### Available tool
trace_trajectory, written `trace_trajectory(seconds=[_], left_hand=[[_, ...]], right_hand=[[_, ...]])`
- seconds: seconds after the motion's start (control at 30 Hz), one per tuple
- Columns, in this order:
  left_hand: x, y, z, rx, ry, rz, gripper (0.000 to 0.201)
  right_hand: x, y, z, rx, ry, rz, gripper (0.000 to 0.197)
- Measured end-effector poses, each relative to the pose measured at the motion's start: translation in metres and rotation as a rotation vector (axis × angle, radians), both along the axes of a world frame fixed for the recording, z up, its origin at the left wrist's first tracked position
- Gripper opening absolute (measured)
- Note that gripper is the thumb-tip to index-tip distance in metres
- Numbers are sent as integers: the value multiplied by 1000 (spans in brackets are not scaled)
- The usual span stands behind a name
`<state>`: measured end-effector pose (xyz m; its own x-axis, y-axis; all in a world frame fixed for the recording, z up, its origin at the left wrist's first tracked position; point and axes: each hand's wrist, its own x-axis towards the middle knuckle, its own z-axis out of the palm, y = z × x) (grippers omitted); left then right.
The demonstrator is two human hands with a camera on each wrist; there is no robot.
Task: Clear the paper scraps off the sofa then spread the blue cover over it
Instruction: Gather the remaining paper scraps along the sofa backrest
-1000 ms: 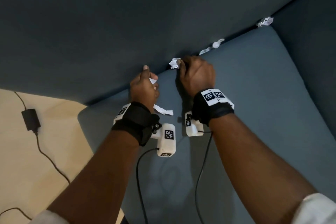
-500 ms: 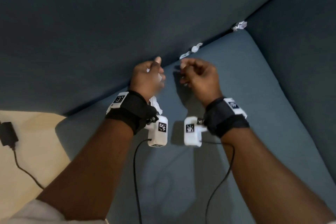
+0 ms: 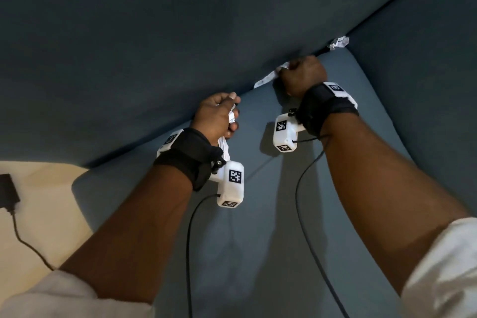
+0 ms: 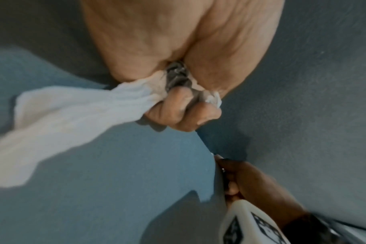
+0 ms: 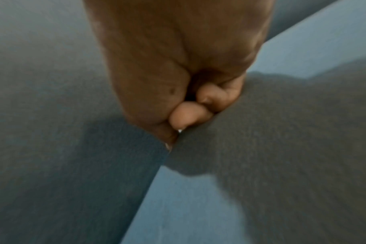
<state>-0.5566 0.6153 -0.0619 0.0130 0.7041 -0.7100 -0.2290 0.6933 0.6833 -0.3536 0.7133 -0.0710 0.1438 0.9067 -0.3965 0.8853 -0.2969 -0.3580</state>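
Paper scraps [image 4: 73, 115] — inside left fingers [image 4: 178, 107]; strip [image 3: 265, 79] — between right fingers [image 5: 186, 115]

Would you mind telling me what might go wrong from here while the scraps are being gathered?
1. The strip the right hand pinches lies in the crease between seat and backrest; a sharp tug might tear it, leaving a piece wedged.
2. The left hand holds scraps, one hanging loose; adding more could drop some.
3. The crumpled scrap in the far corner could be overlooked.

The sofa [image 3: 258, 253] is blue-grey, the paper scraps [image 3: 338, 42] white, wrist straps [image 3: 191, 162] black, camera boxes [image 3: 229, 192] white with black-and-white checker tags, floor [image 3: 46, 201] beige.
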Motion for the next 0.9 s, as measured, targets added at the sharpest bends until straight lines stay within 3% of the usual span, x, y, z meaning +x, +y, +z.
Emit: trace_trajectory(seconds=[0.13,0.23,0.3,0.43,0.57,0.73,0.8,0.9], left_hand=[[2,1,3,-7,-3,13,24],[16,-1,7,-21,-13,45,26],[29,-4,13,-27,-63,41,37],[56,-4,18,3,-76,-38,63],[65,-4,8,142,86,-68,50],[69,-7,-5,89,98,31,60],[68,-6,-7,50,66,44,68],[69,-3,-5,24,53,53,62]], right_hand=[[8,-36,4,215,578,-278,21],[4,-70,20,331,809,-370,8],[-3,-96,26,387,834,-334,8],[-16,-150,30,430,689,-169,9],[-14,-174,37,328,674,-11,19],[17,-136,57,126,781,-18,21],[33,-106,62,193,724,-62,20],[66,-41,45,332,602,-314,22]])
